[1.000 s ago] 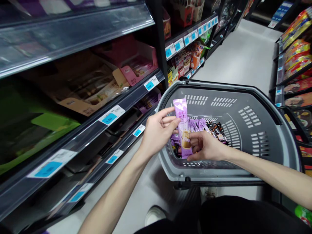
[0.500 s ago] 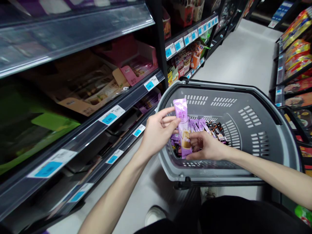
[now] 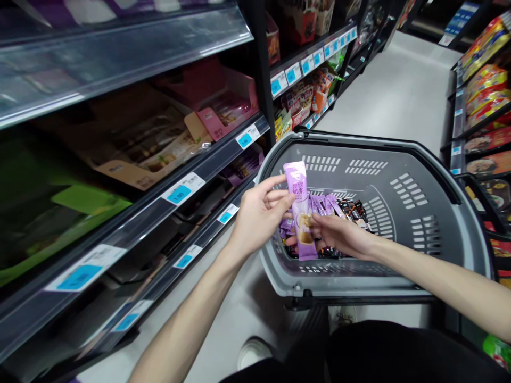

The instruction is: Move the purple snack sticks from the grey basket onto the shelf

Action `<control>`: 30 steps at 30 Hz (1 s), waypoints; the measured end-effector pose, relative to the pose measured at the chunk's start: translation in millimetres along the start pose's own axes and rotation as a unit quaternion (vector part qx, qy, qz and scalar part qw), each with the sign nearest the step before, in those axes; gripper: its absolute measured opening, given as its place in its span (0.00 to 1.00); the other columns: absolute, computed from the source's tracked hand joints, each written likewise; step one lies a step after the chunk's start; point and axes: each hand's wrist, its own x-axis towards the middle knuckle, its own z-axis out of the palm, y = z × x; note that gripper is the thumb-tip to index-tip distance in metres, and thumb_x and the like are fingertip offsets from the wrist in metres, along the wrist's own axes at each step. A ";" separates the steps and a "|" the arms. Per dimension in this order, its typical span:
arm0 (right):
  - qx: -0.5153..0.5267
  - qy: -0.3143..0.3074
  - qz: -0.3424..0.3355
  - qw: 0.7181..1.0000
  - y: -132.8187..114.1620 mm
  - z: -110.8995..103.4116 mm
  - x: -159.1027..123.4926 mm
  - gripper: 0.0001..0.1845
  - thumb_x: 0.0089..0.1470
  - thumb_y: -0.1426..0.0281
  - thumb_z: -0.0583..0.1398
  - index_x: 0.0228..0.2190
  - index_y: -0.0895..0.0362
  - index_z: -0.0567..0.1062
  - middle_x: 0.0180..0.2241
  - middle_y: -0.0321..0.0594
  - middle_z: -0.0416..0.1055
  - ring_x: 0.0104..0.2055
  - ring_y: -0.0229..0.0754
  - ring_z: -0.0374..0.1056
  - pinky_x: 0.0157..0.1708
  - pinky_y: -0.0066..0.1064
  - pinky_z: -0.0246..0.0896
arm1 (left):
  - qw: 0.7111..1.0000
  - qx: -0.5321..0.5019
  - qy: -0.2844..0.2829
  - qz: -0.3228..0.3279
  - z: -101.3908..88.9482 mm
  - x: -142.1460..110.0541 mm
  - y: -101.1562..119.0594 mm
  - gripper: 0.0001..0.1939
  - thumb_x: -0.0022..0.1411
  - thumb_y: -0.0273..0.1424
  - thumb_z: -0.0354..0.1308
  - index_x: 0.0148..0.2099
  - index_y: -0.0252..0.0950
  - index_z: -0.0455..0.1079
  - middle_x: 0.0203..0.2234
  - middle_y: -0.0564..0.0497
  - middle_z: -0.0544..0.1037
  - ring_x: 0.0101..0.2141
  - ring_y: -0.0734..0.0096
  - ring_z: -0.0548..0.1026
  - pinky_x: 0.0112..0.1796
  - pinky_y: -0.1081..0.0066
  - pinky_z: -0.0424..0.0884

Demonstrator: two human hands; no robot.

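Note:
Over the near left part of a grey shopping basket, a purple milk tea sachet is held nearly upright, its printed front facing me. My left hand pinches its left edge between thumb and fingers. From the right, my right hand grips the lower half, thumb at the front edge and fingers passing behind it. Beneath both hands, several more purple sachets lie in the basket beside black-wrapped packets; my hands hide part of this pile.
Shelves with price tags line my left, holding open snack cartons. Another rack of bright packets stands on the right. The pale aisle floor runs ahead between them. My shoe shows below the basket.
My right hand has shifted its grip: its fingers now reach behind the sachet and the thumb sits higher on the edge. The left hand and the sachet stay nearly in place.

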 end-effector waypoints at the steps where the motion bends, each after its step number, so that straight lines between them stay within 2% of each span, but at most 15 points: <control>1: 0.024 -0.004 0.002 1.000 0.8 -1.0 0.1 0.25 0.64 0.49 0.60 0.46 0.59 0.78 0.43 0.50 0.81 0.45 0.44 0.75 0.44 0.36 0.68 | 1.000 0.002 -0.004 0.004 -0.1 0.1 0.0 0.31 0.55 0.39 0.72 0.58 0.32 0.70 0.37 0.45 0.85 0.34 0.62 0.83 0.34 0.67 0.83; 3: 0.052 -0.003 0.000 0.999 2.5 -2.5 0.0 0.24 0.63 0.52 0.62 0.46 0.60 0.78 0.42 0.49 0.81 0.44 0.44 0.75 0.48 0.38 0.67 | 1.000 0.002 -0.016 0.015 -0.2 0.2 0.0 0.30 0.56 0.39 0.71 0.58 0.34 0.69 0.37 0.46 0.84 0.35 0.64 0.83 0.34 0.69 0.82; 6: 0.070 0.007 -0.004 0.997 4.0 -3.8 -0.9 0.21 0.61 0.54 0.66 0.45 0.60 0.78 0.40 0.45 0.80 0.43 0.42 0.75 0.49 0.36 0.66 | 0.999 -0.004 -0.033 0.025 -0.7 0.1 0.0 0.33 0.57 0.39 0.70 0.60 0.37 0.65 0.38 0.48 0.83 0.36 0.65 0.83 0.34 0.70 0.81; 9: 0.070 0.020 -0.009 0.997 2.8 -3.2 -1.2 0.18 0.58 0.56 0.68 0.41 0.58 0.78 0.39 0.41 0.79 0.43 0.40 0.75 0.43 0.32 0.67 | 0.999 -0.011 -0.040 0.029 -1.5 -0.1 0.4 0.34 0.58 0.42 0.69 0.62 0.38 0.61 0.41 0.47 0.82 0.38 0.65 0.82 0.36 0.70 0.81; 11: 0.059 0.053 -0.023 0.997 1.5 -1.9 -0.2 0.18 0.53 0.58 0.72 0.38 0.56 0.77 0.36 0.37 0.78 0.40 0.38 0.75 0.38 0.30 0.67 | 0.999 -0.013 -0.041 0.030 -1.6 -0.1 0.7 0.32 0.58 0.42 0.68 0.60 0.38 0.62 0.42 0.46 0.81 0.39 0.65 0.82 0.37 0.69 0.81; 15: 0.000 0.144 -0.058 0.988 1.3 0.4 3.3 0.22 0.40 0.64 0.78 0.31 0.56 0.74 0.32 0.32 0.77 0.33 0.34 0.73 0.38 0.28 0.69 | 0.999 -0.001 -0.047 0.020 -0.1 -0.5 0.7 0.29 0.51 0.38 0.74 0.52 0.36 0.68 0.32 0.52 0.80 0.31 0.69 0.81 0.34 0.69 0.81; 18: -0.040 0.178 -0.070 0.981 2.6 1.3 4.7 0.24 0.36 0.66 0.79 0.27 0.56 0.71 0.27 0.28 0.74 0.29 0.32 0.71 0.34 0.27 0.68 | 0.998 0.006 -0.057 0.003 1.8 -1.6 1.0 0.24 0.49 0.35 0.75 0.46 0.34 0.71 0.26 0.55 0.78 0.27 0.71 0.79 0.33 0.69 0.82; 23: -0.070 0.174 -0.070 0.980 2.4 4.1 4.4 0.23 0.36 0.66 0.79 0.28 0.56 0.73 0.25 0.27 0.72 0.27 0.31 0.68 0.33 0.27 0.68 | 0.998 0.005 -0.061 -0.007 2.2 -2.4 1.3 0.22 0.51 0.35 0.74 0.47 0.34 0.74 0.26 0.53 0.79 0.27 0.69 0.80 0.31 0.68 0.82; 26: -0.070 0.157 -0.069 0.983 2.1 5.4 4.2 0.22 0.37 0.64 0.79 0.28 0.57 0.74 0.25 0.28 0.72 0.27 0.32 0.68 0.33 0.27 0.67 | 0.997 0.012 -0.073 -0.003 0.9 -1.8 0.2 0.25 0.53 0.35 0.72 0.52 0.33 0.75 0.30 0.51 0.82 0.29 0.69 0.80 0.32 0.68 0.82; 30: -0.074 0.143 -0.059 0.985 3.9 5.0 3.7 0.21 0.41 0.61 0.77 0.30 0.57 0.75 0.24 0.28 0.71 0.25 0.31 0.65 0.27 0.25 0.62 | 0.996 0.024 -0.085 0.003 0.0 -1.7 -1.8 0.26 0.56 0.34 0.69 0.56 0.33 0.74 0.34 0.49 0.83 0.30 0.68 0.80 0.31 0.69 0.81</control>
